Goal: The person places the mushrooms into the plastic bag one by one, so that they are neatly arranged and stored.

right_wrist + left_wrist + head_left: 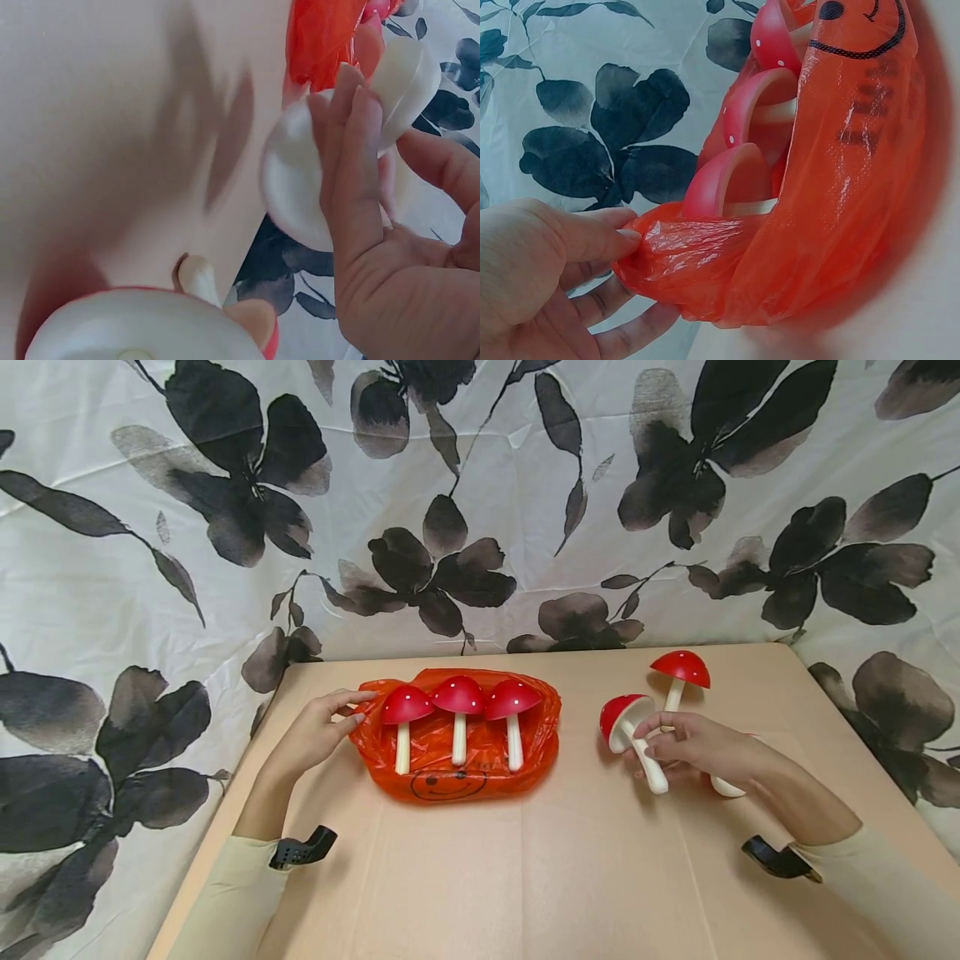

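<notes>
An orange-red plastic bag (536,739) with a smiley drawn on its front lies open on the table. Three toy mushrooms with red, white-dotted caps, such as the middle mushroom (459,697), lie side by side in it. At the bag's left edge, my left hand (318,731) pinches the plastic between thumb and fingers. My right hand (697,747) holds another toy mushroom (624,714) by its pale stem, cap tilted to the left; in the right wrist view the cap's white underside (292,172) shows behind the fingers.
Behind the right hand, a red-capped mushroom (681,668) is on the table (480,877). One more mushroom (726,787) is mostly hidden under the right wrist. A white cloth (540,527) with dark flowers hangs behind the table.
</notes>
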The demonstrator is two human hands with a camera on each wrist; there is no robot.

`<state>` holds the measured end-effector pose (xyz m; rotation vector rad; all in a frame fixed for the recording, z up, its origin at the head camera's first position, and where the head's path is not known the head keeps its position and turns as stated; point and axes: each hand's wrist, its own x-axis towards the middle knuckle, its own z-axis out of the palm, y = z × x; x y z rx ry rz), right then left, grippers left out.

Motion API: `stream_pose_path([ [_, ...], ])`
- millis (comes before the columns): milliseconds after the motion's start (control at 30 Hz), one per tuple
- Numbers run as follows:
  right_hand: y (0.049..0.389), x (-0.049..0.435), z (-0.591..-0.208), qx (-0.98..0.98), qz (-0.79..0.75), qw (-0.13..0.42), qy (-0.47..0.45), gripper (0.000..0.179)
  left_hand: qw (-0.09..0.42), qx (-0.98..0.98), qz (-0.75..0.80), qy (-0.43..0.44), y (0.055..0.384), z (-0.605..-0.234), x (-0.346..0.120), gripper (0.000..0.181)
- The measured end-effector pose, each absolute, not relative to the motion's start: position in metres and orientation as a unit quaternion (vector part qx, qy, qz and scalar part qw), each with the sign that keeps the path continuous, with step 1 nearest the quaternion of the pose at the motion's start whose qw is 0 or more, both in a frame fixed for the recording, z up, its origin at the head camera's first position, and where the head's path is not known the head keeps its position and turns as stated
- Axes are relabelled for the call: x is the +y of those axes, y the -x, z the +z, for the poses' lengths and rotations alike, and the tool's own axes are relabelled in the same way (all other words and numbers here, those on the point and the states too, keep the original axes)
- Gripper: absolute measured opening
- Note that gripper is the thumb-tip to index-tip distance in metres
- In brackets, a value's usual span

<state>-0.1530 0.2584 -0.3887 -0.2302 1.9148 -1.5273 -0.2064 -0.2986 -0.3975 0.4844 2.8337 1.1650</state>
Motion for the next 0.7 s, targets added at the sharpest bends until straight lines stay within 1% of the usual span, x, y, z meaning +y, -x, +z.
stream_pose_path([
  [67,0.155,0.257,-0.39,0.721,-0.598,0.334,0.101,0.036,0.018,0.914,0.373,-0.158,0.206,-0.398,-0.299,0.036],
  [167,0.157,0.255,-0.391,0.717,-0.607,0.327,0.106,0.039,0.016,0.914,0.372,-0.159,0.206,-0.399,-0.298,0.035],
  [333,0.159,0.25,-0.39,0.721,-0.611,0.314,0.092,0.047,0.02,0.915,0.372,-0.158,0.207,-0.399,-0.298,0.037],
  [533,0.162,0.244,-0.387,0.73,-0.608,0.302,0.07,0.063,0.029,0.914,0.374,-0.157,0.208,-0.399,-0.298,0.038],
  [700,0.163,0.239,-0.384,0.743,-0.603,0.286,0.054,0.066,0.031,0.913,0.376,-0.156,0.208,-0.4,-0.298,0.038],
])
